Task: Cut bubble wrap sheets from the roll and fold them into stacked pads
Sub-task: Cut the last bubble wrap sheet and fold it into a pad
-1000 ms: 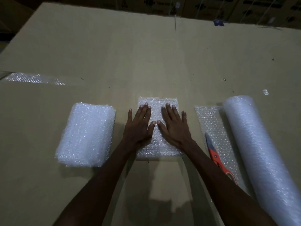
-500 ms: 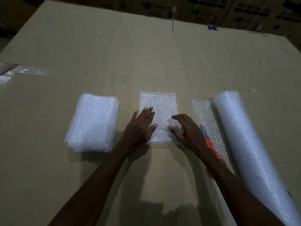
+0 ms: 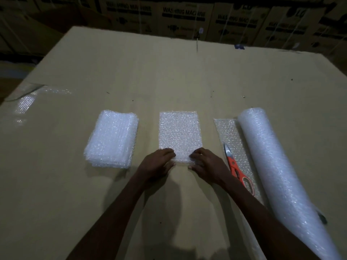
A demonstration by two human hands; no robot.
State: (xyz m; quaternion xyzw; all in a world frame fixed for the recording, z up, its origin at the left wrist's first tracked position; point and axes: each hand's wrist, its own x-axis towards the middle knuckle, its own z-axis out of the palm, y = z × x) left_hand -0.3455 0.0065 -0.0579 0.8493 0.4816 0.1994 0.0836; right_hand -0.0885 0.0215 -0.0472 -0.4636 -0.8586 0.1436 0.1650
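A folded bubble wrap sheet (image 3: 179,134) lies flat in the middle of the cardboard surface (image 3: 169,81). My left hand (image 3: 156,164) and my right hand (image 3: 205,164) both pinch its near edge, fingers curled over the top and thumbs at the edge. A thick stack of folded pads (image 3: 111,138) sits to the left. The bubble wrap roll (image 3: 277,171) lies on the right, with its loose end (image 3: 228,132) spread flat beside it. Orange-handled scissors (image 3: 237,168) rest on that loose end, blades pointing away from me.
Cardboard boxes marked "washing machine" (image 3: 184,14) line the far side. A strip of clear tape (image 3: 28,102) shines at the far left of the surface. The surface's far edge runs across the top of the view.
Both hands slid back from pressing flat on the sheet's middle to its near edge, where their fingers now curl over it. The camera tilted up and shows more of the far boxes.
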